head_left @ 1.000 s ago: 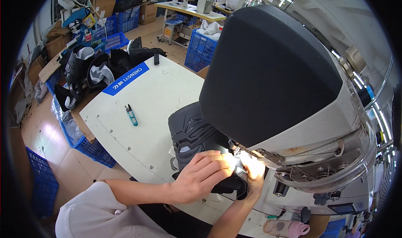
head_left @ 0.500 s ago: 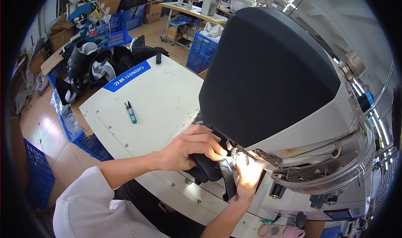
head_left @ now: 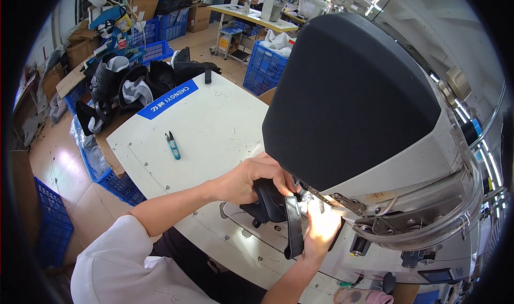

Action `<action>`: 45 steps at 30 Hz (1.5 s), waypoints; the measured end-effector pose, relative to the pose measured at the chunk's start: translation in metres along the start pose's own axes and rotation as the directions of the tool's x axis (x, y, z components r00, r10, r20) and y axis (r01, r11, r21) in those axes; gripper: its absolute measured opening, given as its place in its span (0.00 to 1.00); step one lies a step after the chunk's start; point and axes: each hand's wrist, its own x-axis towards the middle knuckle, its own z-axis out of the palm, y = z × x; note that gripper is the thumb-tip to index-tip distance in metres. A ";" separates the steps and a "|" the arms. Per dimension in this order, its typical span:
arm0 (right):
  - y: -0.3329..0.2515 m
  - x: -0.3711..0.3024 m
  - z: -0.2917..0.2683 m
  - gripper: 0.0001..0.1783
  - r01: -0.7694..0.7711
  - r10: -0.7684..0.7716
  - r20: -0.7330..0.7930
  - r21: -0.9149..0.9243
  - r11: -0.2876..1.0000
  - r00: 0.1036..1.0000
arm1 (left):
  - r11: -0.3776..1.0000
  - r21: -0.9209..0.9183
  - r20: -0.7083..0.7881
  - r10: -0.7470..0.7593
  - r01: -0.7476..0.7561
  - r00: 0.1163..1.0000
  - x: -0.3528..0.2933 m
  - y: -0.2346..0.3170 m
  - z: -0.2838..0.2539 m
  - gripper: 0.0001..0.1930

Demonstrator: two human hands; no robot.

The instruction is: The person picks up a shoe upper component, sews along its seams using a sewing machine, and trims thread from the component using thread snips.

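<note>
At the sewing machine (head_left: 348, 106), both my hands work close beside the needle area, which is partly hidden by fingers and lamp glare. My left hand (head_left: 263, 174) curls over a black padded piece (head_left: 269, 201), its fingers pinching the piece's upper edge. A black strap (head_left: 294, 232) hangs down from the piece between my hands. My right hand (head_left: 320, 226) is closed at the other side of the piece, its fingertips washed out by bright light; black material shows past its outer edge. Blue-handled thread snips (head_left: 173, 146) lie on the white table to the left.
The white machine table (head_left: 214, 122) carries a short black strap piece (head_left: 208, 76) at its far edge. Black and grey sewn goods (head_left: 136, 87) are heaped beyond its left side, above a blue crate (head_left: 115, 186). A pink bottle (head_left: 364, 296) stands at lower right.
My left hand has turned and shifted its fingers higher on the piece, uncovering more of the padding. The strap hangs straighter. My right hand stays nearly in place; the whole view shifts slightly.
</note>
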 end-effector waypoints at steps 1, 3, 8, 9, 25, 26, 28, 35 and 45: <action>-0.003 -0.003 0.001 0.07 0.003 -0.003 0.000 0.006 1.000 1.000 | 0.995 0.098 0.008 0.009 -0.010 1.000 -0.001 0.001 0.000 0.26; -0.014 -0.017 -0.003 0.12 -0.113 0.071 -0.122 -0.376 0.920 0.990 | 0.987 0.153 0.010 0.041 -0.042 0.999 -0.005 0.004 -0.001 0.28; -0.052 -0.052 -0.009 0.16 -0.049 0.036 -0.093 -0.141 0.989 0.995 | 0.895 0.366 0.079 0.242 -0.254 0.967 -0.019 0.028 0.014 0.31; -0.059 -0.057 -0.008 0.11 -0.120 0.114 -0.087 -0.064 0.991 0.990 | 0.901 0.353 0.085 0.236 -0.251 0.968 -0.019 0.035 0.019 0.31; -0.009 -0.013 0.016 0.18 0.048 -0.095 -0.208 -0.217 0.975 0.974 | 0.943 0.270 -0.710 0.061 0.192 0.701 -0.003 0.026 0.032 0.28; -0.007 -0.010 0.015 0.19 0.050 -0.079 -0.137 -0.202 0.978 0.987 | 0.875 0.381 -0.727 0.084 0.298 0.682 -0.002 0.025 0.030 0.31; -0.005 -0.006 0.010 0.24 -0.027 0.024 -0.026 -0.111 0.993 0.999 | 0.790 0.582 -0.672 0.336 0.191 0.660 -0.003 0.023 0.026 0.32; 0.002 0.005 0.001 0.23 -0.144 0.115 0.133 0.239 0.960 0.985 | 0.737 0.650 -0.007 0.251 -0.186 0.968 -0.025 0.028 0.014 0.31; 0.013 0.002 0.004 0.19 -0.031 0.021 0.096 0.104 0.994 0.995 | 0.815 0.557 -0.077 0.239 -0.157 0.968 -0.023 0.004 0.023 0.29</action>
